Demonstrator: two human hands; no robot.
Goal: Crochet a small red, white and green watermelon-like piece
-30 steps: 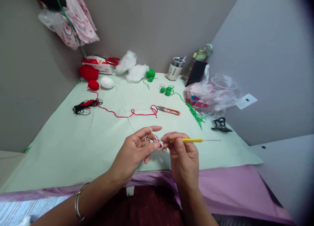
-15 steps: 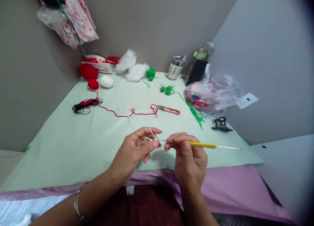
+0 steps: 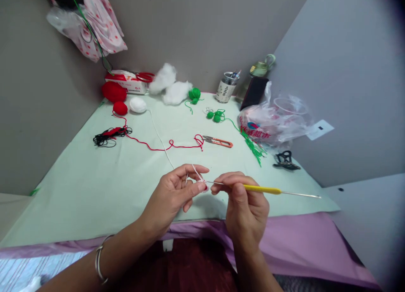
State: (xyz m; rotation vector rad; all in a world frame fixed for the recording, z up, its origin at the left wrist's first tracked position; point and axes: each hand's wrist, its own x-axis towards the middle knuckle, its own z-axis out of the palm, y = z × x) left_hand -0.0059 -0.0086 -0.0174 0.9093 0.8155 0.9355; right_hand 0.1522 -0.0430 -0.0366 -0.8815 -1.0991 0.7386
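Observation:
Between the thumb and fingers of my left hand (image 3: 177,190) is pinched a small crochet piece (image 3: 205,185), white with some red, mostly covered by the fingertips. White yarn (image 3: 163,142) runs from a white yarn ball (image 3: 138,105) to this hand and loops over its raised index finger. My right hand (image 3: 245,203) is closed around the yellow handle of a crochet hook (image 3: 262,189). The hook's thin metal tip reaches to the crochet piece; whether it sits inside a stitch is too small to tell. Its other metal end points right.
Thread snips (image 3: 218,141) lie ahead of my hands, beside a loose red yarn strand (image 3: 148,147). Black yarn (image 3: 109,138) and red balls (image 3: 114,92) are at left. White stuffing (image 3: 177,93), a pen can (image 3: 225,88), a plastic bag (image 3: 268,121) and a claw clip (image 3: 285,161) stand farther round.
The crochet hook has shifted and tilted slightly, its far end now lower and farther right. My right hand moved a little with it; my left hand stays in place.

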